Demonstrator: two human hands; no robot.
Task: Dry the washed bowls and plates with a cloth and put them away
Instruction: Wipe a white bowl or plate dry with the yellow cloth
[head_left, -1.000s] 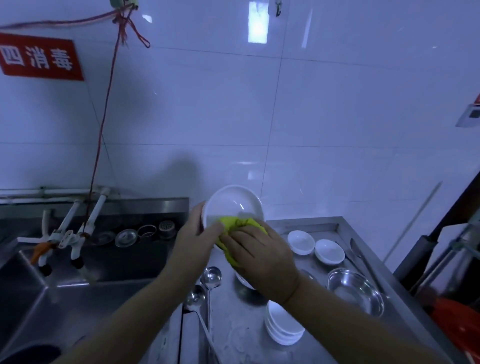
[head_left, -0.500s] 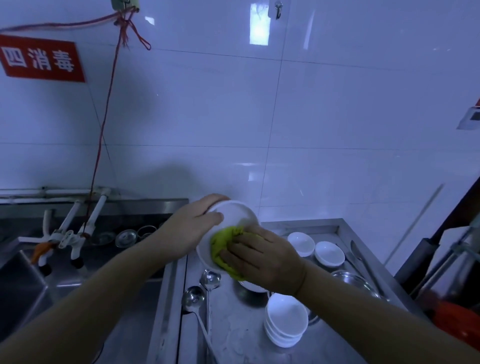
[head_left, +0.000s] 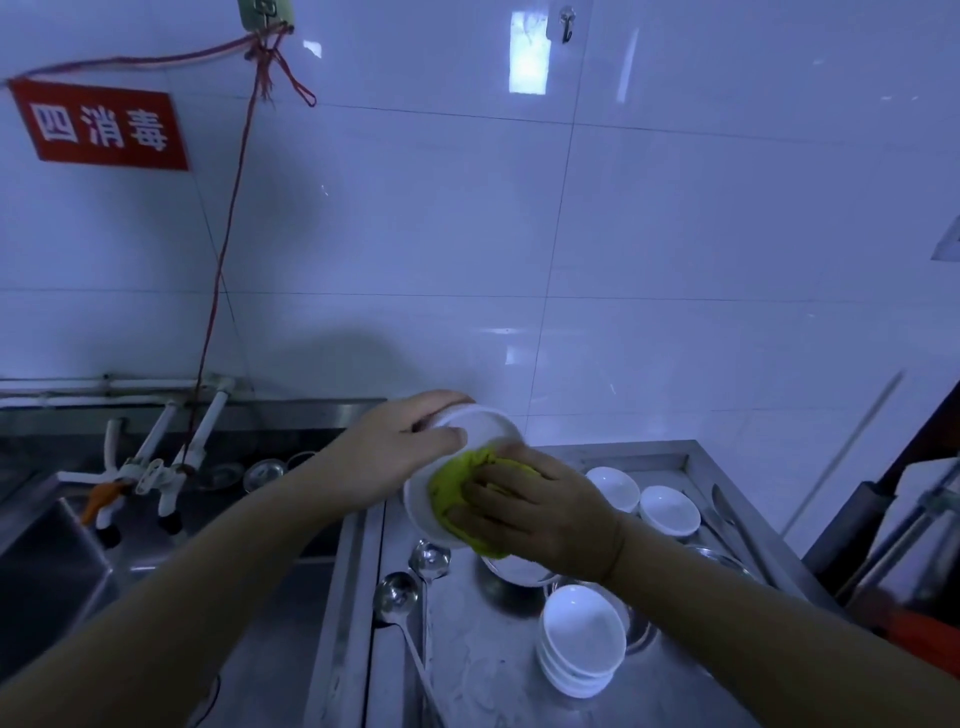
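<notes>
Drying under way: left hand grips bowl, right hand presses cloth inside; stack at 5 o'clock on worktop awaits storing.

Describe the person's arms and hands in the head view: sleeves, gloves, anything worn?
Both forearms are bare as far as the frame shows, with no sleeve in view. The left hand and the right hand wear no gloves. No watch, bracelet or ring is visible on either wrist or on the fingers that show. No markings can be made out; the picture is dim and blue-tinted.
</notes>
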